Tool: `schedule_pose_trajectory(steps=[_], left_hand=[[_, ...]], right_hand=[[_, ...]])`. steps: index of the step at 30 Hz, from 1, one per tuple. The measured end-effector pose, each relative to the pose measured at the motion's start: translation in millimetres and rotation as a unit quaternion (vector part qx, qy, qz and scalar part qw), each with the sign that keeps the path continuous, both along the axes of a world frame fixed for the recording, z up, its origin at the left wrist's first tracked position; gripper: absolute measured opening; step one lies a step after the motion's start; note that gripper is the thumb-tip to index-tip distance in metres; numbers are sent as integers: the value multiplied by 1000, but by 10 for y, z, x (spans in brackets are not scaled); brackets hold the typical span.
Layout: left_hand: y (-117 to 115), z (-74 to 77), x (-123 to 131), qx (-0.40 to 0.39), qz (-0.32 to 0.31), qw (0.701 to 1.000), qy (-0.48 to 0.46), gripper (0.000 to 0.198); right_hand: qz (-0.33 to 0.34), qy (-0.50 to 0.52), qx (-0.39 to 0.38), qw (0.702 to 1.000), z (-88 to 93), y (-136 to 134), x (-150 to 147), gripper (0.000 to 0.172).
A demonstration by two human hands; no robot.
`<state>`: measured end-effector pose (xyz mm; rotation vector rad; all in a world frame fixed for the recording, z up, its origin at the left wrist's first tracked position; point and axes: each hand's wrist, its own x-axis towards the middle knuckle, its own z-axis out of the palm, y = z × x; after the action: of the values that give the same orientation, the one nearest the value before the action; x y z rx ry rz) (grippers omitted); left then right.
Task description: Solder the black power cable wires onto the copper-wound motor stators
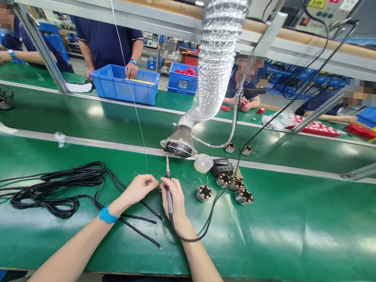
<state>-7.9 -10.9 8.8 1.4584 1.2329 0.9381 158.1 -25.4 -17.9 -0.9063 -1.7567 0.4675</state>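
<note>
Glossy green bench surface (281,242) spans the lower frame; ribbed silver-foil duct (220,49) hangs upper centre. Frame centre: right hand (175,197) grips slim dark-handled soldering iron (169,202); left hand (139,187) pinched narrow, contents indistinct.

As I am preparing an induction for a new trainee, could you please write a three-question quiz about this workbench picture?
1. Multiple choice: What does the person's right hand hold?
A) a screwdriver
B) a soldering iron
C) a pair of scissors

2. True or false: The person's left arm wears a blue wristband.

3. Fill in the gap: Seen from the person's side, the looped bundle of black cable lies to the ____ of both hands.

Key: 1. B; 2. True; 3. left
</note>
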Motion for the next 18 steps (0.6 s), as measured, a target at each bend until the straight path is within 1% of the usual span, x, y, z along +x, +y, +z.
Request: schedule_pose_trajectory(steps=[4, 7, 10, 11, 14, 18], left_hand=[[18, -25, 4, -33, 11, 999, -20, 31], [22, -18, -12, -53, 8, 999, -10, 32], [23, -10, -32, -67, 2, 998, 10, 33], [23, -9, -37, -70, 1, 997, 17, 34], [21, -3, -48, -71, 1, 997, 29, 36], [16, 16, -47, -71, -2, 997, 34, 37]], right_hand=[[-17, 12, -5, 1000, 13, -20, 21, 33], [-52, 46, -9, 998, 41, -66, 98, 29], [-92, 92, -39, 991, 27, -143, 196, 22], [-102, 104, -51, 988, 11, -170, 223, 22], [-121, 121, -65, 983, -46, -233, 268, 30], [-123, 113, -40, 985, -70, -258, 262, 32]])
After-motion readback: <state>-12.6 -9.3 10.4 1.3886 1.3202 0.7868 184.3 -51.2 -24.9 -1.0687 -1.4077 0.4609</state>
